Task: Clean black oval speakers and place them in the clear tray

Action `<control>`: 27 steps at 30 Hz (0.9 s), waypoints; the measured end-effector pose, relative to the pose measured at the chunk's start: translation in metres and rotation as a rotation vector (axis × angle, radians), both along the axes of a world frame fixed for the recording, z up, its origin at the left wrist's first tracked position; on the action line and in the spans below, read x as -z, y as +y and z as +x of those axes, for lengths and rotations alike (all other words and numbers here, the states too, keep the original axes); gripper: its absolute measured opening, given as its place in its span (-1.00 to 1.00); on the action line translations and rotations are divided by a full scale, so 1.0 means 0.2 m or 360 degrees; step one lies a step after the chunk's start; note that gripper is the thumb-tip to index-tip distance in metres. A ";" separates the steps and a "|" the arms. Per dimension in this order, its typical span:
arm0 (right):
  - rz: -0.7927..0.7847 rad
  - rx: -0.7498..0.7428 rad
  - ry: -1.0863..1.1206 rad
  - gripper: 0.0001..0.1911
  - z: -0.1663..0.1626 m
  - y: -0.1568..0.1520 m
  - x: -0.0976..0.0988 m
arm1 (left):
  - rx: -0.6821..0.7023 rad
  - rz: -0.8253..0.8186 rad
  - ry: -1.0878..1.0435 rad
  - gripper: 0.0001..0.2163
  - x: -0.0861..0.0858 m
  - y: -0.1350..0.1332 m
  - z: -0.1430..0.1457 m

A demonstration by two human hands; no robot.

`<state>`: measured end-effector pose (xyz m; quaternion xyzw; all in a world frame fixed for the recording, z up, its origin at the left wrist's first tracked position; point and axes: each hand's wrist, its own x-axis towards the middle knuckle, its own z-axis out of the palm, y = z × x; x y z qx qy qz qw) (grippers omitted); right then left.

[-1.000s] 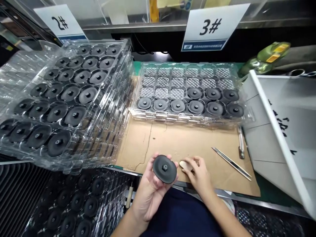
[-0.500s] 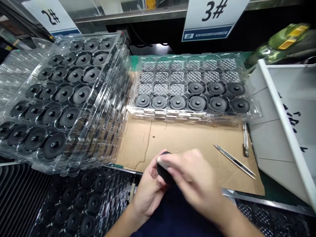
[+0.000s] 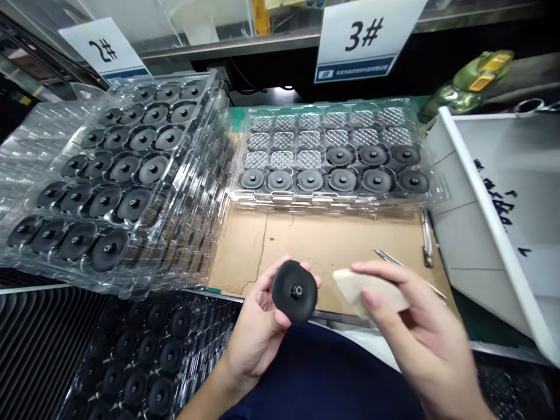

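Note:
My left hand (image 3: 254,329) grips a round black disc (image 3: 286,300) by its edge, with the small central stem facing up at me. To its right, apart from the disc, my right hand (image 3: 424,332) pinches a cream-coloured pad (image 3: 365,290), perhaps a sponge or folded cloth, between thumb and fingers. Beyond both hands, a clear plastic tray (image 3: 280,201) on the cardboard carries similar discs in its front rows. Its other pockets show a cross-hatched bottom.
Tall stacked clear trays (image 3: 175,216) of black discs stand on the left. Tweezers (image 3: 387,256) and a slim metal tool (image 3: 427,239) lie on cardboard (image 3: 306,233). A white bin (image 3: 464,233) with scraps and a green spray bottle (image 3: 464,84) are at right. More trays sit lower left.
My right hand has drawn away rightward from the disc, bringing the cream pad into plain view. The disc in my left hand now shows its stemmed face. The view has shifted slightly.

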<state>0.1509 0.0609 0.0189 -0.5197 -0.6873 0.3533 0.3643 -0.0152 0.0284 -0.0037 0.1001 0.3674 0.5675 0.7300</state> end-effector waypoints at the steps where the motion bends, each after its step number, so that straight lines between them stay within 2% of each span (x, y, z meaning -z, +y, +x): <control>1: 0.0106 -0.0042 -0.0021 -0.73 -0.01 0.00 -0.01 | 0.0023 -0.0007 -0.0001 -0.42 0.00 -0.01 0.01; 4: 0.0333 -0.0347 -0.0004 -0.71 -0.06 -0.01 -0.03 | 0.0049 -0.0072 0.0064 -0.41 0.01 -0.04 0.00; 6: 0.0256 -0.0439 -0.0022 -0.74 -0.07 -0.02 -0.03 | 0.0027 -0.0137 0.0132 -0.42 0.01 -0.06 -0.02; 8: 0.0154 -0.0395 -0.0066 -0.77 -0.07 -0.03 -0.03 | 0.0000 -0.0152 0.0150 -0.43 0.00 -0.08 -0.02; 12: 0.0322 -0.0298 0.0081 -0.72 -0.06 -0.04 -0.07 | 0.0116 -0.0059 0.0044 -0.34 -0.01 -0.09 0.03; 13: 0.0283 -0.0288 0.0157 -0.74 -0.06 -0.05 -0.06 | 0.0130 -0.0054 0.0035 -0.34 -0.01 -0.10 0.04; 14: 0.0148 -0.0267 0.0237 -0.77 -0.05 -0.06 -0.02 | 0.0124 -0.0061 0.0040 -0.35 -0.02 -0.10 0.04; 16: -0.0360 -0.0110 0.0374 -0.81 0.00 -0.08 0.10 | 0.0077 -0.0078 0.0048 -0.40 -0.03 -0.10 0.03; 18: -0.0824 0.0122 0.0426 -0.67 0.07 -0.11 0.27 | 0.0051 -0.0064 0.0012 -0.45 -0.03 -0.11 0.01; 20: -0.0950 0.0270 0.0379 -0.58 0.13 -0.14 0.43 | 0.0053 -0.0035 -0.0052 -0.47 -0.03 -0.11 -0.01; 22: -0.0910 0.0319 0.0318 -0.56 0.17 -0.15 0.48 | 0.0068 -0.0028 -0.0101 -0.49 -0.04 -0.12 -0.01; 23: -0.0895 0.0329 0.0305 -0.57 0.17 -0.16 0.46 | 0.0083 -0.0023 -0.0111 -0.50 -0.04 -0.12 0.00; 25: -0.0759 0.0332 0.0301 -0.63 0.13 -0.16 0.32 | 0.0106 -0.0005 -0.0105 -0.51 -0.05 -0.13 0.04; 26: -0.0634 0.0304 0.0305 -0.68 0.10 -0.16 0.22 | 0.0117 0.0015 -0.0095 -0.52 -0.06 -0.14 0.05; 27: -0.0379 0.0245 0.0292 -0.73 0.06 -0.16 0.12 | 0.0136 0.0037 -0.0084 -0.51 -0.06 -0.14 0.06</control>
